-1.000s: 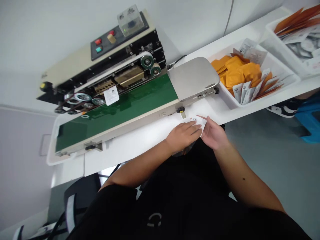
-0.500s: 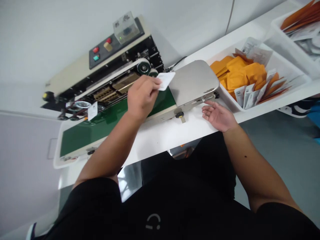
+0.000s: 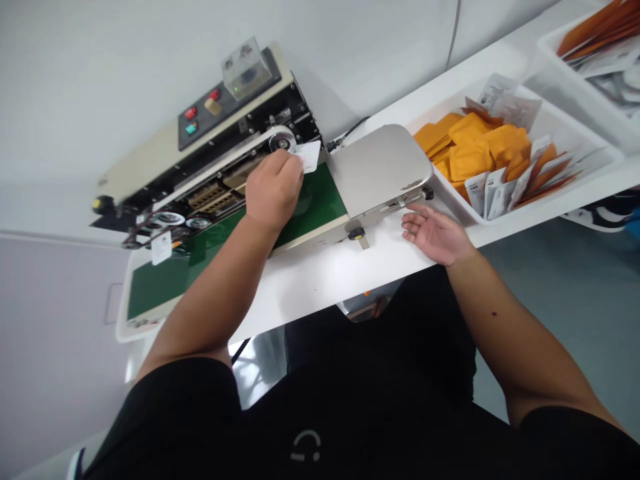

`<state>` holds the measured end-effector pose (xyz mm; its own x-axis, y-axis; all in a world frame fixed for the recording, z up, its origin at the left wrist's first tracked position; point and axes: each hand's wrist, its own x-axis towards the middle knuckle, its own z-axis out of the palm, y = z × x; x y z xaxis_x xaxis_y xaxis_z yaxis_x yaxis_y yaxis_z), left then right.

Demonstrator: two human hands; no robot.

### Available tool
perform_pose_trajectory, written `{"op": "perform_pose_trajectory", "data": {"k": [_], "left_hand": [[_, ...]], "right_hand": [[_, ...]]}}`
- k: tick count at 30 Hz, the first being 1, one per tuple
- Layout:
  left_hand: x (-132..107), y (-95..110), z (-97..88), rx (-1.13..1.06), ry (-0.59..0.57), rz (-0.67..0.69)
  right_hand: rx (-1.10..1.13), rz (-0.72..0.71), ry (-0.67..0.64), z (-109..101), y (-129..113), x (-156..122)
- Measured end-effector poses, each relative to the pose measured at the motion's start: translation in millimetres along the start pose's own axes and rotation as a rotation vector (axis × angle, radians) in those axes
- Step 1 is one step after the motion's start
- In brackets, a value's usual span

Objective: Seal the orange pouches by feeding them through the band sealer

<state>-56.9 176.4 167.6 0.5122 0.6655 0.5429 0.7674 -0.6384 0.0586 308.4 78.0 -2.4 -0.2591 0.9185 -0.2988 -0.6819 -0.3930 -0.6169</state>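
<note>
My left hand (image 3: pixel 275 188) is closed on the edge of a small white packet (image 3: pixel 309 157), held by the feed-end rollers of a band sealing machine (image 3: pixel 200 157). Beneath it runs the machine's green conveyor belt (image 3: pixel 320 203). Another white packet (image 3: pixel 161 247) hangs at the wheels on the far left end. My right hand (image 3: pixel 436 233) lies palm up with loosely curled fingers, holding nothing. Its fingertips are by the front edge of the metal plate (image 3: pixel 383 167), and I cannot tell whether they touch it.
A white bin (image 3: pixel 595 157) of orange and white packets stands right of the plate. Behind it, another bin (image 3: pixel 555 50) holds more packets. Knobs (image 3: pixel 357 233) stick out from the machine's front. A wall rises behind the white table (image 3: pixel 315 287).
My left hand has carried its packet leftward, closer to the rollers. The packet at the far end has shifted left. My right hand has hardly moved, and the view has tilted slightly.
</note>
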Motion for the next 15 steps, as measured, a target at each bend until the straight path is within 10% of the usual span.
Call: {"op": "perform_pose_trajectory", "data": {"k": [10,15], "left_hand": [[-27.6,-7.2,-17.5,0.221,0.040,-0.059],[-55.1,38.6,-41.2,0.197,-0.010,-0.074]], "right_hand": [[-0.027,-0.037,0.006,1.1,-0.2,-5.1],[-0.049,-0.105,-0.003,0.2,2.6,-7.2]]}}
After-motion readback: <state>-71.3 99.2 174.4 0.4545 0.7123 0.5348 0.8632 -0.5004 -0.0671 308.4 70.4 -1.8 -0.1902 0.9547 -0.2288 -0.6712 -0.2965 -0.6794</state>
